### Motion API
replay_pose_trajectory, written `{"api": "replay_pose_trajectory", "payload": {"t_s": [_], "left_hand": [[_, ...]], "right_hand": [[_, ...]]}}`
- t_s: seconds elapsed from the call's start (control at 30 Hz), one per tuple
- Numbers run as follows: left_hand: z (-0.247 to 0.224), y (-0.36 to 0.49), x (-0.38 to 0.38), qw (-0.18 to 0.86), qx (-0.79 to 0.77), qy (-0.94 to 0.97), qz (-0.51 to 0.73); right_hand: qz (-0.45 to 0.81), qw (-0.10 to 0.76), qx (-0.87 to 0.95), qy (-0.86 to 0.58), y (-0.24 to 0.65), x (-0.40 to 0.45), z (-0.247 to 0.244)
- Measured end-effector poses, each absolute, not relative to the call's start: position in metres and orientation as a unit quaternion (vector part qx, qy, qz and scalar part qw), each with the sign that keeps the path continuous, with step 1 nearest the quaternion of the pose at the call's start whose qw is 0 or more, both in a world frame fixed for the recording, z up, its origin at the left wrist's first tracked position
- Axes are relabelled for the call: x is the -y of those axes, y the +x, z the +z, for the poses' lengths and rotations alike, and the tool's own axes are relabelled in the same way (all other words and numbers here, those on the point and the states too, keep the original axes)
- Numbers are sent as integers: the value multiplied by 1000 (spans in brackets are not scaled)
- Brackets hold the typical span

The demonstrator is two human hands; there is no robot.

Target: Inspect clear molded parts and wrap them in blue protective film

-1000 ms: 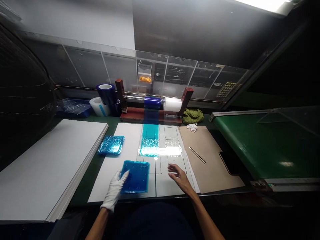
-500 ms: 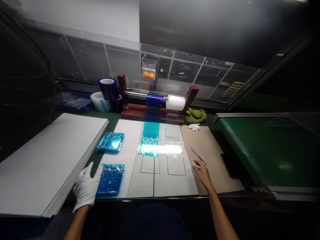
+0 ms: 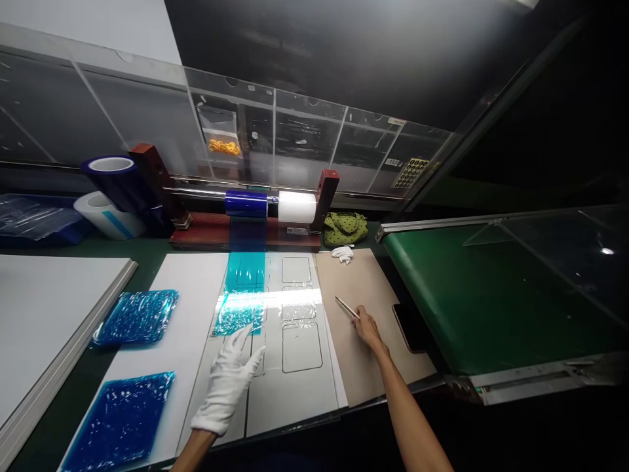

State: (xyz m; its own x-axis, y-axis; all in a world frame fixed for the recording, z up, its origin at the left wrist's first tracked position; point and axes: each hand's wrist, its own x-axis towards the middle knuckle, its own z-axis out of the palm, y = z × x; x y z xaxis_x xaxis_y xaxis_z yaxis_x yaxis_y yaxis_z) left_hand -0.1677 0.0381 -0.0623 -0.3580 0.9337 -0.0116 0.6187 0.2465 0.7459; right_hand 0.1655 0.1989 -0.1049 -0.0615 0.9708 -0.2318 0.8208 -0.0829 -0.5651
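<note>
My left hand (image 3: pixel 227 380) wears a white glove. Its fingers are spread, with the fingertips at the lower edge of a blue clear film strip (image 3: pixel 248 268); whether they touch it I cannot tell. The strip runs down from a blue film roll (image 3: pixel 246 204) onto a clear-topped sheet marked with rounded rectangles (image 3: pixel 301 347). Bare, my right hand (image 3: pixel 368 330) closes on the near end of a slim, pale stick-like tool (image 3: pixel 346 306) over the brown board (image 3: pixel 361 275). Two stacks of blue film pieces (image 3: pixel 140 317) (image 3: pixel 122 419) lie to the left.
A wooden stand (image 3: pixel 206 231) carries the blue roll and a white roll (image 3: pixel 297 207). Spare rolls (image 3: pixel 109 215) stand at back left beside a thick white sheet stack (image 3: pixel 54 314). On the right are a phone (image 3: pixel 411 328), a green pouch (image 3: pixel 344 228) and a green conveyor belt (image 3: pixel 472 288).
My left hand has moved right, from the near blue stack to the lower end of the film strip. My right hand has taken hold of the slim tool. The view has shifted right.
</note>
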Motion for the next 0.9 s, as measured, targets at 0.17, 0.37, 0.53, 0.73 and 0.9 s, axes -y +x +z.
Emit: {"api": "replay_pose_trajectory", "payload": {"t_s": [0.17, 0.37, 0.53, 0.73, 0.9], "left_hand": [[-70, -141, -74, 242, -736, 549, 312], [-77, -119, -121, 251, -690, 615, 288], [-95, -108, -146, 260, -666, 662, 226], [-101, -100, -152, 239, -643, 716, 126], [-102, -101, -156, 174, -638, 742, 112]], "right_hand": [[403, 144, 679, -596, 172, -185, -100], [433, 141, 671, -584, 172, -182, -96], [415, 134, 673, -598, 170, -201, -101], [453, 123, 672, -572, 158, -213, -111], [509, 130, 655, -543, 158, -214, -110]]}}
